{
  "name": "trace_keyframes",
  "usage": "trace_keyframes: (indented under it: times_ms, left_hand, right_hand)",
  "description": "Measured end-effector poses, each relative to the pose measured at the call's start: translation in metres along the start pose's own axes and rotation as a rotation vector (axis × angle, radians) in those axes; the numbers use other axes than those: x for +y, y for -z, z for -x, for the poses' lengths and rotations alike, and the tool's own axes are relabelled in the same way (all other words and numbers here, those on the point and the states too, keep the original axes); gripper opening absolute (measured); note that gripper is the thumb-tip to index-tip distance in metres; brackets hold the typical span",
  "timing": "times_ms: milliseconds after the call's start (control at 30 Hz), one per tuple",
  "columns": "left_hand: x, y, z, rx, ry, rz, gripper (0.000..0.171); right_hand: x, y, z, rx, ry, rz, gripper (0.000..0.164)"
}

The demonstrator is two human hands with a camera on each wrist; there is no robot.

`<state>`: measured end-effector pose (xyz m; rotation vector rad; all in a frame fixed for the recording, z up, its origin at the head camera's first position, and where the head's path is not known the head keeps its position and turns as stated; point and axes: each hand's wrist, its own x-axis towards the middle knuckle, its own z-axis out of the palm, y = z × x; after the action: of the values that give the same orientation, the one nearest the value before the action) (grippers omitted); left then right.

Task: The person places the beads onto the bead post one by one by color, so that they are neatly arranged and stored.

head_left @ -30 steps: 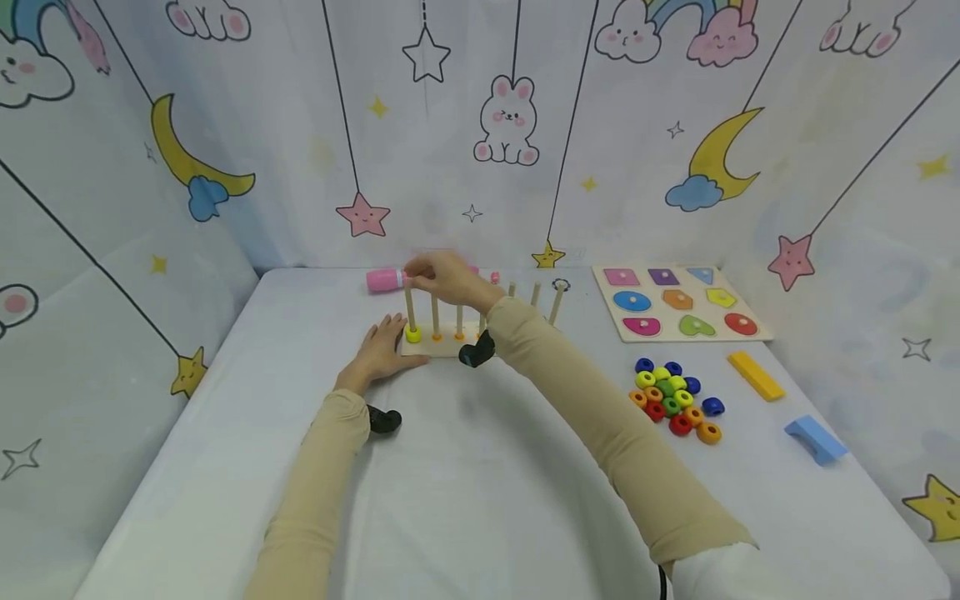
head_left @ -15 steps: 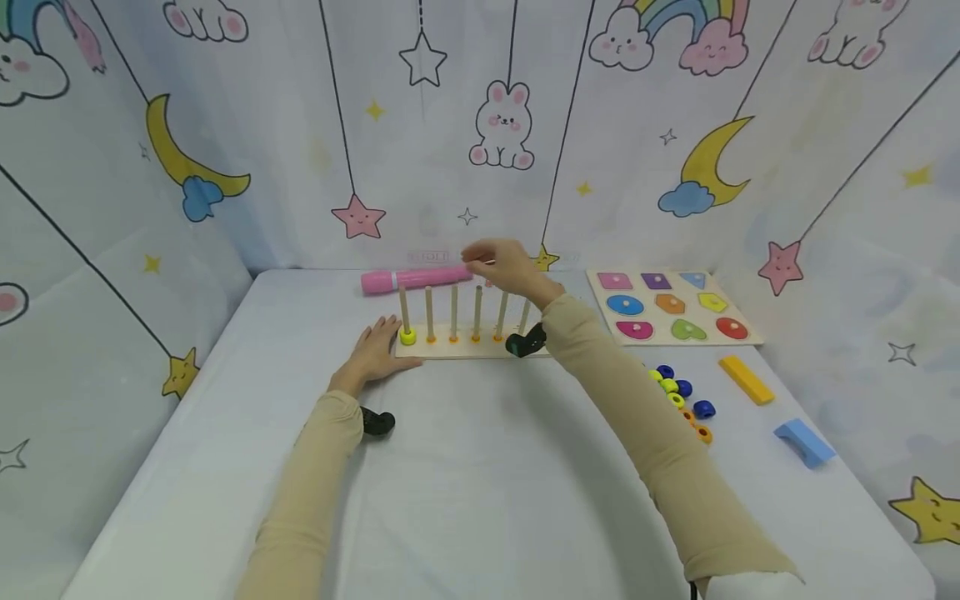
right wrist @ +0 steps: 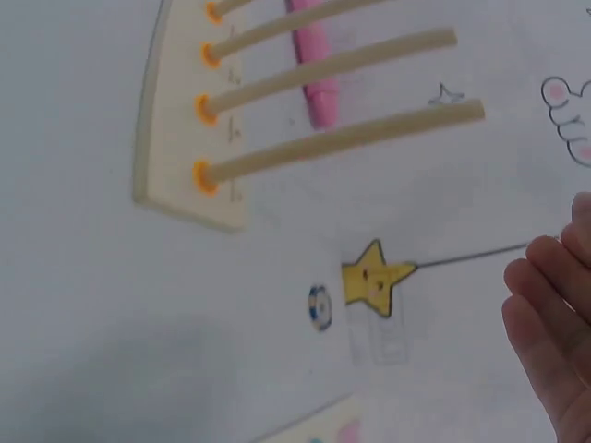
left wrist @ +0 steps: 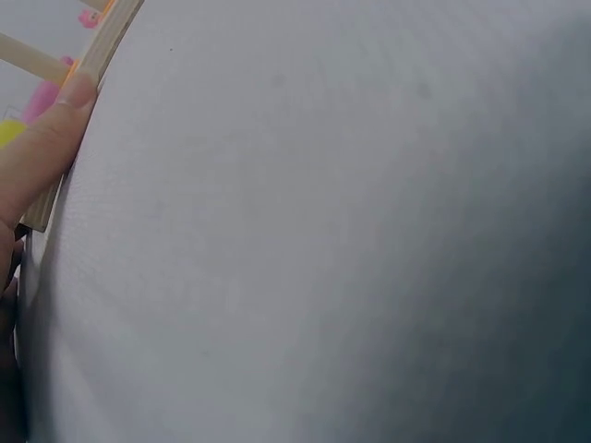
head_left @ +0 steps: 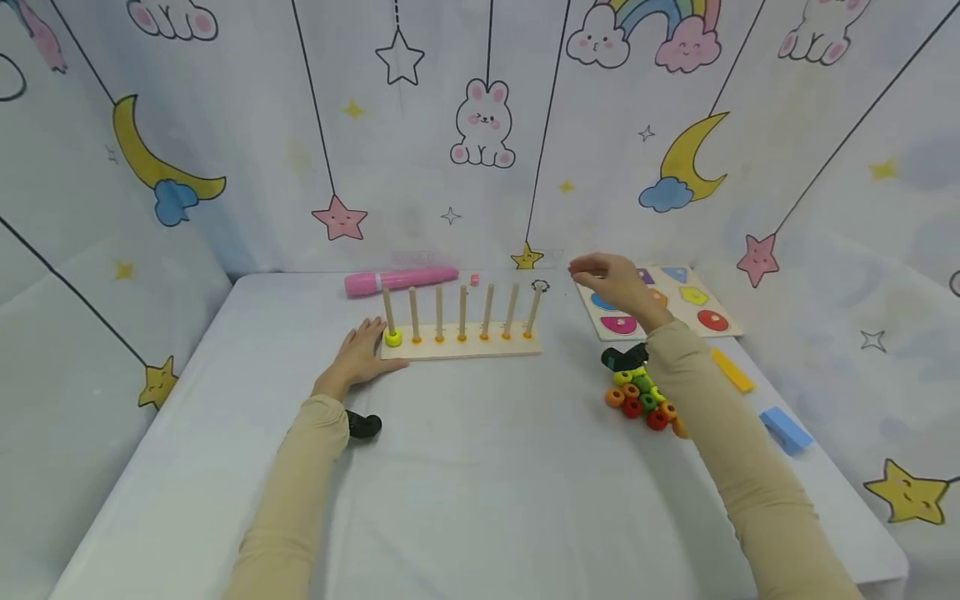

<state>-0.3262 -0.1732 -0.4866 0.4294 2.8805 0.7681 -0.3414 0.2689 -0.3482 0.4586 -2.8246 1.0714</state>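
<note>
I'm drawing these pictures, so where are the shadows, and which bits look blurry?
Head view: a soft shadow falls on the white table beside the right sleeve; left wrist view: a broad dark shadow with fuzzy edges covers the picture's right side; right wrist view: a faint grey patch sits at lower left, and small marks on the pegboard are too blurry to read.

The peg board [head_left: 480, 351] was pale tan, with orange rings [head_left: 462, 337] round the feet of its tan pegs [head_left: 462, 310]. One bead [head_left: 393, 339] was bright yellow; the loose beads [head_left: 632, 407] were red, orange, green and yellow. The white curtain [head_left: 420, 167] had yellow moons [head_left: 678, 155] and pink stars [head_left: 340, 220].
</note>
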Motion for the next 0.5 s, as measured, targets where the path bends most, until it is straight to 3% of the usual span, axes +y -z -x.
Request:
trace_keyframes:
  times_ms: [267,500]
  left_hand:
    - [0.000,-0.002,0.000,-0.011,0.008,0.013,0.099]
    - [0.001,-0.001,-0.001,-0.021,-0.006,0.021,0.099]
  right_hand:
    - [0.063,0.017,0.057,-0.045,-0.081,0.009,0.033]
    - [0.090,0.015,0.089,-0.113,-0.137,0.036,0.033]
